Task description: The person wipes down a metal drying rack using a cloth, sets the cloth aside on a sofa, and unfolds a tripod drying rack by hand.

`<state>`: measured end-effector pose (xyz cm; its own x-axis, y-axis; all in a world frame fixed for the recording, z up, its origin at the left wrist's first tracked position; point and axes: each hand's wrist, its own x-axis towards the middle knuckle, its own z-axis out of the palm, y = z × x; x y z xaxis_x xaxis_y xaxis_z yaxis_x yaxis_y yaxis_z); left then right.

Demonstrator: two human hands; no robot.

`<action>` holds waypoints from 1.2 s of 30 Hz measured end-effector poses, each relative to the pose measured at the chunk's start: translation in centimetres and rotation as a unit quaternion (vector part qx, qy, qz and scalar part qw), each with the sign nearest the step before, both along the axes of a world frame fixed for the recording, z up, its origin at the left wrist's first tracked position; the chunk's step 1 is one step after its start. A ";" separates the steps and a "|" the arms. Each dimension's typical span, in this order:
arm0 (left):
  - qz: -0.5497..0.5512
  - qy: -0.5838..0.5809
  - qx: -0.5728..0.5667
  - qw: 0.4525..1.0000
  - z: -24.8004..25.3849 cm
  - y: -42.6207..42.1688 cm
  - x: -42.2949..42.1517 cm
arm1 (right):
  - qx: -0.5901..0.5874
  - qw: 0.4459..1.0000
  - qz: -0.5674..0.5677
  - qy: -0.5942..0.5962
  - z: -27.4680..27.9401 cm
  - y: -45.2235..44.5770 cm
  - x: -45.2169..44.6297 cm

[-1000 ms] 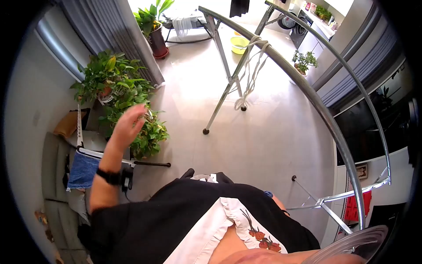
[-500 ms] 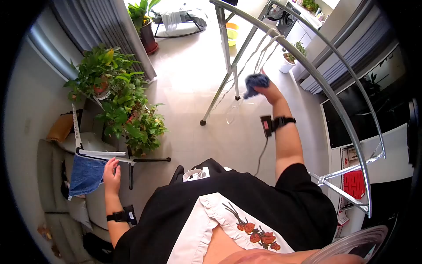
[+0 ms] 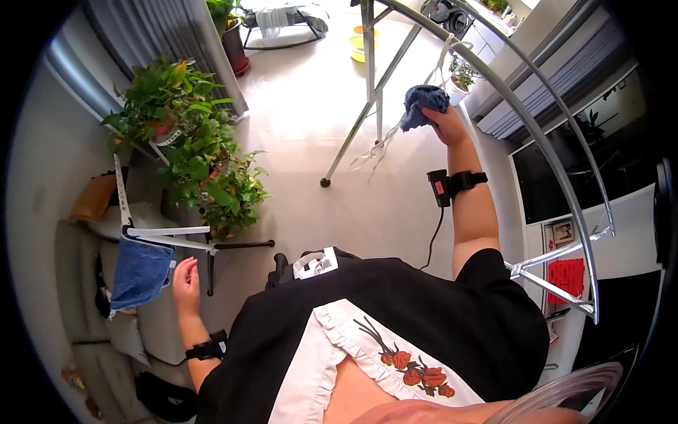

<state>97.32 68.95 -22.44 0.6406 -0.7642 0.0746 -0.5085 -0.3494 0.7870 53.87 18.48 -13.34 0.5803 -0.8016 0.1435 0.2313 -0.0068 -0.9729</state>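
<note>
My right hand (image 3: 445, 121) grips a crumpled dark blue cloth (image 3: 422, 106), held out beside the curved metal rail (image 3: 487, 74) of a tall frame. White cords (image 3: 439, 63) are looped over that rail and hang near the cloth. Low on the left, my left hand (image 3: 186, 283) holds nothing, its fingers loosely bent and partly apart. Just left of it, a blue denim-like cloth (image 3: 141, 274) hangs from a white rack (image 3: 166, 232); a narrow gap lies between hand and cloth. Black straps with small devices are on both forearms.
Leafy potted plants (image 3: 212, 166) stand at the left, above a grey sofa (image 3: 88, 304). The metal frame's legs (image 3: 346, 145) reach the floor ahead. Farther off are a yellow-green basin (image 3: 359, 49) and a small potted plant (image 3: 462, 74). A dark screen (image 3: 586, 148) is at the right.
My right hand has come into view with the blue cloth and has moved slightly farther up and right. My left hand has lowered from beside the plants to near the hanging cloth.
</note>
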 end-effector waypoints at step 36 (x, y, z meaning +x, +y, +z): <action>-0.354 0.029 0.019 0.935 5.6 -50.5 -20.6 | -0.025 0.947 -0.167 0.273 -18.1 9.0 -19.9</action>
